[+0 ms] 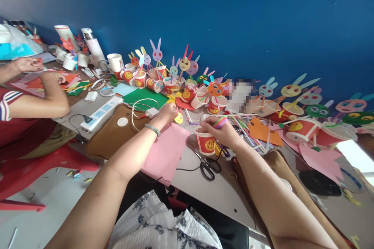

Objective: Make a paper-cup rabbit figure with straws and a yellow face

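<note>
My left hand [167,113], a bracelet on its wrist, is closed with its fingertips at a small yellow paper face [178,118] with orange ears. It appears to pinch the face's edge, though the exact grip is partly hidden. My right hand [222,132] closes on the rim of a red-and-white paper cup [204,142], which stands upright on the table. Colourful bands [220,122] show across its fingers. Black-handled scissors [208,167] lie just in front of the cup. A sheet of pink paper [166,151] lies under my left forearm.
Several cups with paper rabbit faces [157,55] line the blue wall. A power strip [102,114], a brown bag [112,136] and a white charger [152,113] lie at left. Coloured sticks [244,130] and orange paper [264,130] are at right. Another person's arm [54,95] rests far left.
</note>
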